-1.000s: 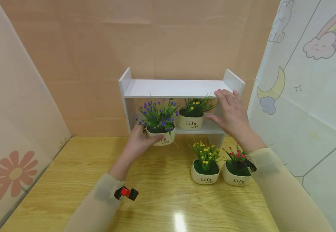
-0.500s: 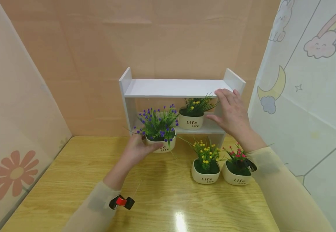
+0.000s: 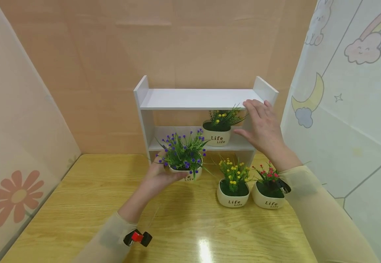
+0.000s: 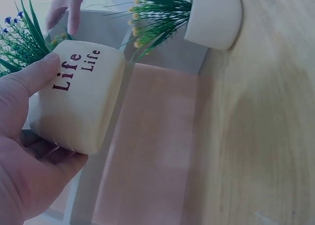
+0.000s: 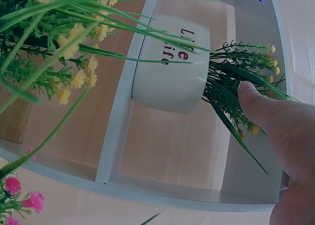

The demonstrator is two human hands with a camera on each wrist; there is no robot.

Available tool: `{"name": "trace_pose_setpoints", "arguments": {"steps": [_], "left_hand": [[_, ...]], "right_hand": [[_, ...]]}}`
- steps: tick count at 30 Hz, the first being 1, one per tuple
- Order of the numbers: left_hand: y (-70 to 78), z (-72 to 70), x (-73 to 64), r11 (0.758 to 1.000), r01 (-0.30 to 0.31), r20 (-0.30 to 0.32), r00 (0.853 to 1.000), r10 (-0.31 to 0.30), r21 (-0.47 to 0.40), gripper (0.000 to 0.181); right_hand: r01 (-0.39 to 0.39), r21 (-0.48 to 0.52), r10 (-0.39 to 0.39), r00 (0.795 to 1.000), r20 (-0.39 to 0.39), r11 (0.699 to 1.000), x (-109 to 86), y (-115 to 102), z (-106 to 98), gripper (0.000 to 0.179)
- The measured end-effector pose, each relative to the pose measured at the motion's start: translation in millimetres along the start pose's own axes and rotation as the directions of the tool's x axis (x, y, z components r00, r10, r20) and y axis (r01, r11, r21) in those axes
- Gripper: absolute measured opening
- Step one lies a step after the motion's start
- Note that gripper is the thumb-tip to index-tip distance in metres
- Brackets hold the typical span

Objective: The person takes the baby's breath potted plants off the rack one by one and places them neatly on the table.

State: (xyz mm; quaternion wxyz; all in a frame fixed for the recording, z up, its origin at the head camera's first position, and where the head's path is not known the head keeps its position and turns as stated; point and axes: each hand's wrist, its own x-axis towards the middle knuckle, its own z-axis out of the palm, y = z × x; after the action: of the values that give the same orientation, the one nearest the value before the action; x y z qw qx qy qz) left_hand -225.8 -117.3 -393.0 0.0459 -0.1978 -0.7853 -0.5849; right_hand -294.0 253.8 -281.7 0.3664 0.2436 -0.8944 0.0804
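My left hand grips a cream pot of purple artificial flowers, thumb across its front, fingers round the side. It hangs in front of the white shelf unit's middle board, above the table. In the left wrist view, the pot shows "Life" lettering, fingers curled beneath it. My right hand has its fingers extended at the front edge of the top board, near the right end. Beside its thumb, a yellow-flowered pot stands on the middle board.
Two more cream pots stand on the wooden table ahead of the unit's right side: a yellow-flowered one and a red-flowered one under my right forearm. A patterned white wall panel bounds the right.
The purple-flowered pot has come down and slightly right, out from the middle board's level to below it, carried by my left hand. My right hand has stayed in place.
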Motion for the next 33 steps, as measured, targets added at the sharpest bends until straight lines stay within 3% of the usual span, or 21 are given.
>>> {"name": "trace_pose_setpoints", "arguments": {"steps": [16,25,33], "left_hand": [[-23.2,26.9,-14.7,0.998,0.028,0.029,0.999,-0.030,0.063,0.067],[-37.7,41.5,-17.0,0.998,0.057,0.024,0.998,-0.058,0.034,0.070],[-47.8,49.7,-16.2,1.000,0.017,0.043,0.999,-0.017,-0.003,0.066]], "right_hand": [[-0.016,-0.020,0.016,1.000,0.012,1.000,1.2,0,2,0.099],[-0.009,-0.017,0.009,1.000,0.007,1.000,0.6,0,2,0.098],[-0.004,-0.024,0.004,1.000,-0.001,1.000,0.1,-1,2,0.097]]}}
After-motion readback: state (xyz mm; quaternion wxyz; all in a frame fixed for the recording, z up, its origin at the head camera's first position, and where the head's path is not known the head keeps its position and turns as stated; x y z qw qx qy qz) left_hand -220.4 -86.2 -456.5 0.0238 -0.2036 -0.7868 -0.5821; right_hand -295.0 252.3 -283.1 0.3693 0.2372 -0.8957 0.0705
